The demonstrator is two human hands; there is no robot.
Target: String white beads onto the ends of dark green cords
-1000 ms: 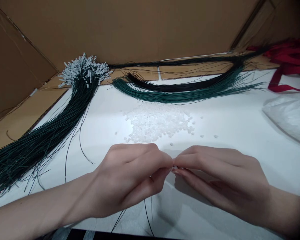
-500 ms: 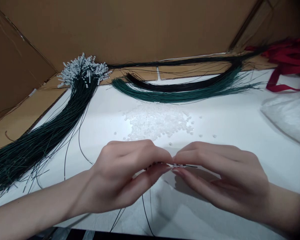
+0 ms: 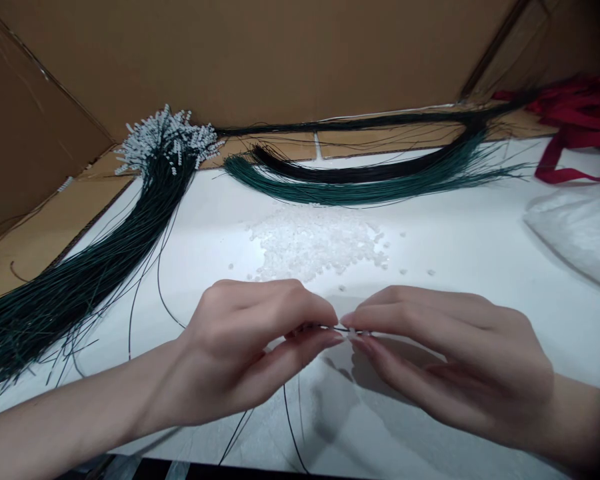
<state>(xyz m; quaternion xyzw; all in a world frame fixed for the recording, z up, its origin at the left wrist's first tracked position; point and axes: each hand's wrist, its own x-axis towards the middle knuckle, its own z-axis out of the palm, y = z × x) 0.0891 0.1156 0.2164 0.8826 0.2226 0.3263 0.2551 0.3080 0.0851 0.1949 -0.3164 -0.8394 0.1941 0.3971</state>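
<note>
Between thumb and forefinger, my left hand [image 3: 260, 350] pinches a thin dark wire [image 3: 337, 328] close to its end. My right hand [image 3: 450, 357] is closed in a pinch on small whitish beads [image 3: 352, 333] threaded on that wire. The fingertips of both hands are a small gap apart, just above the white tabletop. Below my left hand, lengths of dark wire [image 3: 293, 427] hang toward the near edge. Beyond the hands lies a spread of clear and whitish beads [image 3: 315, 243]. My left fingers partly hide the held wire.
To the left lies a thick bundle of dark green wires [image 3: 135, 233] with white beaded tips [image 3: 167, 143]. Loose green and black wires [image 3: 360, 193] curve across the back. Red ribbon [image 3: 575, 127] and a clear plastic bag [image 3: 580, 227] sit at right. Cardboard walls [image 3: 255, 60] surround the table.
My right hand has shifted slightly to the right, with the beads between its fingertips. A short stretch of bare wire now shows between the hands. My left hand has barely moved.
</note>
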